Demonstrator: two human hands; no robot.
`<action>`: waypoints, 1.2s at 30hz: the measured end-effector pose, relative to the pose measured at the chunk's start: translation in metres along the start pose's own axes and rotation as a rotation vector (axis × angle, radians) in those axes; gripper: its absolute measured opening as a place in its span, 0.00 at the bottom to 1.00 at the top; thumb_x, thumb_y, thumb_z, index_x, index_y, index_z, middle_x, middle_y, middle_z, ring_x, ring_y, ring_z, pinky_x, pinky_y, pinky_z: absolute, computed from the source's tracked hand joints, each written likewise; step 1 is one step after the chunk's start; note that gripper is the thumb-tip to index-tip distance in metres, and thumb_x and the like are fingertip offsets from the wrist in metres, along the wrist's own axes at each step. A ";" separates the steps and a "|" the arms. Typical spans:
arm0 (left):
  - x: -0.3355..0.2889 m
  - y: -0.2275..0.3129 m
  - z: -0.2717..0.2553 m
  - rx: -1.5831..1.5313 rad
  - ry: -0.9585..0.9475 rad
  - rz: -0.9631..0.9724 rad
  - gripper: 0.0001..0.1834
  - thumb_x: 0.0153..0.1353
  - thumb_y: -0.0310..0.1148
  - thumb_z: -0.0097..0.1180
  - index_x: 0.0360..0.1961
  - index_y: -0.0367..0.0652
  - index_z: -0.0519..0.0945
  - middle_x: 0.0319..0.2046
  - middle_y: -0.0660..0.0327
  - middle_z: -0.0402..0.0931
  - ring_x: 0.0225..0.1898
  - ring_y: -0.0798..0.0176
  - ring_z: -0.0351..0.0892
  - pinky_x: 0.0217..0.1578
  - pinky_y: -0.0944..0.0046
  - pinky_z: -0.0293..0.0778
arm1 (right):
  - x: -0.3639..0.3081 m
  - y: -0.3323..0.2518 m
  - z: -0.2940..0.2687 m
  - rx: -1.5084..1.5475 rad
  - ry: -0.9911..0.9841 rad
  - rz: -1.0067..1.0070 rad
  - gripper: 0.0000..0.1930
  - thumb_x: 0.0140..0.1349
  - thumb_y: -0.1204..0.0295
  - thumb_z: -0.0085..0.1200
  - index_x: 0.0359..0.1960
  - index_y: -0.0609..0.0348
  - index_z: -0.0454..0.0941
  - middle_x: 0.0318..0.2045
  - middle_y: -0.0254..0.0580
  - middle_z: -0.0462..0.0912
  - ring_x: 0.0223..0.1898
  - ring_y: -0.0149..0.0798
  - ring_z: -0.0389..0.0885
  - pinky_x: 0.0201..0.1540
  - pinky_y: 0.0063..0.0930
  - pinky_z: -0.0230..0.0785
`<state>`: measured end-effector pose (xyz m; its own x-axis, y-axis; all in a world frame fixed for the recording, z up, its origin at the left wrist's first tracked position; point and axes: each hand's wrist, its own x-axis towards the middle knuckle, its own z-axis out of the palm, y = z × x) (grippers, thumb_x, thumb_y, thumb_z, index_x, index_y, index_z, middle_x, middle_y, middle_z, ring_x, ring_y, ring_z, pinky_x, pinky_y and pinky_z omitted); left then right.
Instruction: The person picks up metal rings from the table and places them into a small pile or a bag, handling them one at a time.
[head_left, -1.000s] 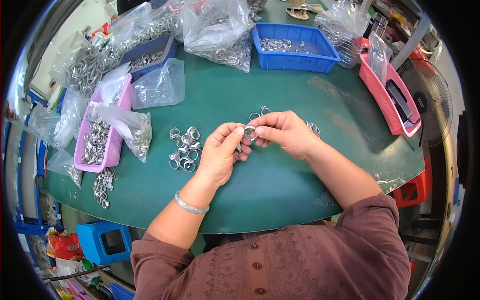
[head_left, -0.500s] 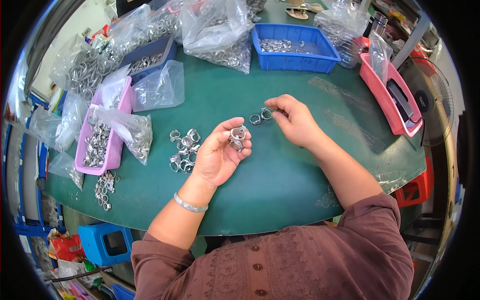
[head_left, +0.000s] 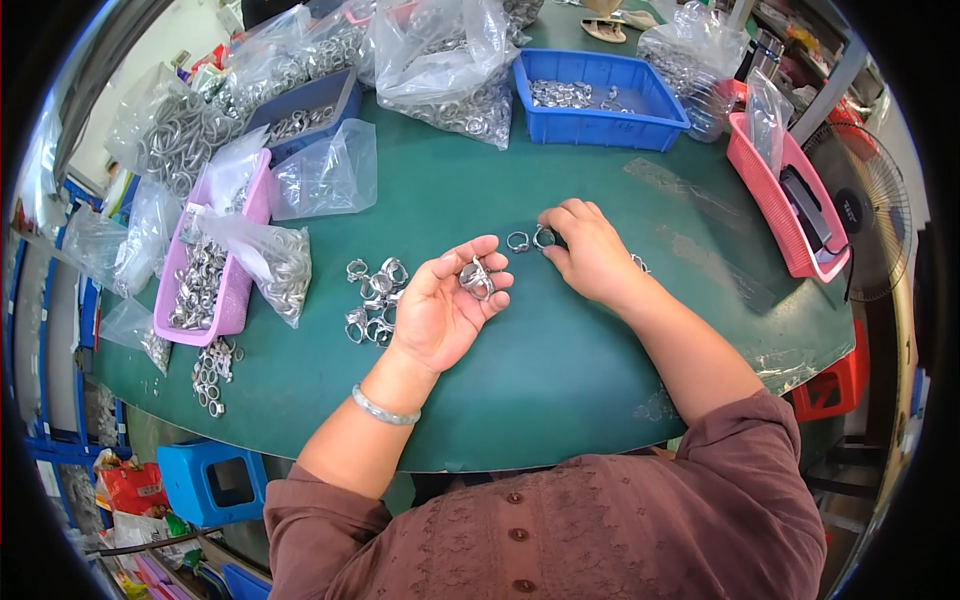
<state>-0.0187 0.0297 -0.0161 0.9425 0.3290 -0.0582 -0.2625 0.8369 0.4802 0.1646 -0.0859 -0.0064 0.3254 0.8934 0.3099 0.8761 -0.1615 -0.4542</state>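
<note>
Cradling rings (head_left: 478,279), hands (head_left: 592,256) apart, left (head_left: 436,318) palm-up

Here the green table (head_left: 560,390) is seen, its middle-left dotted with metal rings (head_left: 380,284), its back lined by a blue tray (head_left: 600,132) and stuffed clear bags (head_left: 445,95).

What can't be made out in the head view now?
All head view:
Count of metal rings in the left hand: too small, overlapping.
Whether the right hand grips the nearest ring: fingers cover the contact.
Metal pieces beside the right wrist: hand hides part.
</note>
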 end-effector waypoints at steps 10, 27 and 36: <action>-0.001 0.003 0.004 0.193 0.142 0.009 0.17 0.59 0.20 0.44 0.49 0.40 0.74 0.40 0.60 0.76 0.41 0.62 0.77 0.41 0.61 0.75 | 0.005 0.006 0.000 0.160 0.103 0.020 0.11 0.51 0.81 0.52 0.37 0.62 0.75 0.37 0.49 0.75 0.42 0.52 0.72 0.43 0.40 0.67; -0.005 -0.001 0.008 0.311 0.225 0.004 0.10 0.60 0.26 0.49 0.43 0.40 0.75 0.30 0.64 0.74 0.33 0.68 0.75 0.32 0.67 0.72 | -0.005 0.004 -0.001 0.035 -0.001 -0.023 0.09 0.49 0.76 0.59 0.34 0.60 0.77 0.37 0.44 0.74 0.43 0.48 0.71 0.48 0.38 0.65; -0.004 -0.001 0.009 0.317 0.232 0.004 0.09 0.60 0.27 0.50 0.42 0.40 0.76 0.27 0.65 0.73 0.31 0.68 0.74 0.31 0.68 0.72 | -0.005 0.003 0.001 0.019 0.001 -0.026 0.09 0.49 0.76 0.58 0.33 0.60 0.77 0.37 0.44 0.74 0.44 0.47 0.70 0.48 0.38 0.64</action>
<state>-0.0205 0.0237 -0.0089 0.8603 0.4523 -0.2352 -0.1544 0.6709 0.7253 0.1656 -0.0908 -0.0100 0.3028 0.8967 0.3229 0.8776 -0.1302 -0.4613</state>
